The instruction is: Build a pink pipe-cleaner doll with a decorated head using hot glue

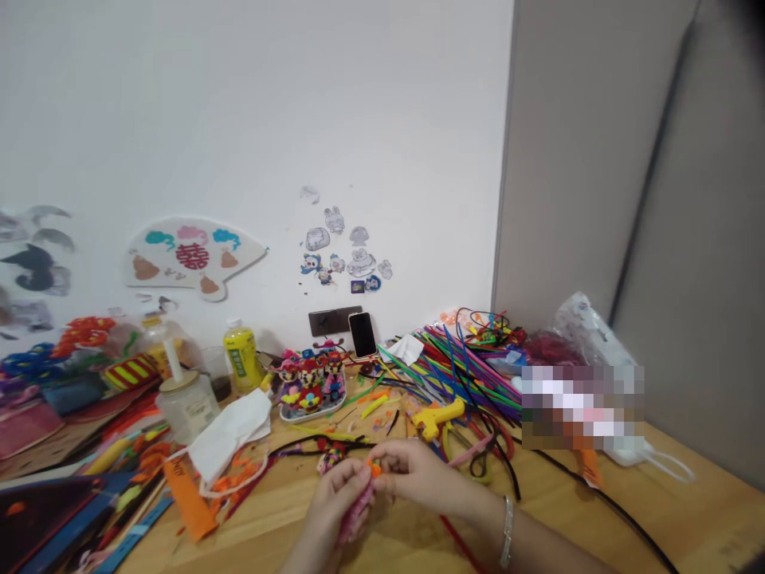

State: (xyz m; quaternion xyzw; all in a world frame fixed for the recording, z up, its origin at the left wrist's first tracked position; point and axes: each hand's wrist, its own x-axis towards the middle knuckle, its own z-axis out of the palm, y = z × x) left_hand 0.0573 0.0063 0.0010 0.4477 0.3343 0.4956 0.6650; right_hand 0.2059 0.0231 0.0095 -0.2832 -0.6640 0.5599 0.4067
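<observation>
Both my hands meet low in the middle of the view, above the wooden table [687, 510]. My left hand [331, 502] is closed around a pink fuzzy pipe-cleaner piece [357, 510]. My right hand [412, 474], with a silver bracelet on its wrist, pinches a small orange bit [374, 469] at the top of that pink piece. A small multicoloured pipe-cleaner figure [331, 458] lies on the table just behind my left hand.
A yellow glue gun [436, 418] lies behind my hands, with a large heap of coloured pipe cleaners [460, 367] beyond. A tray of small figures [311, 387], a yellow bottle [241, 355], a jar [186, 402], a phone [362, 333] and an orange paper strip [188, 498] crowd the left and back.
</observation>
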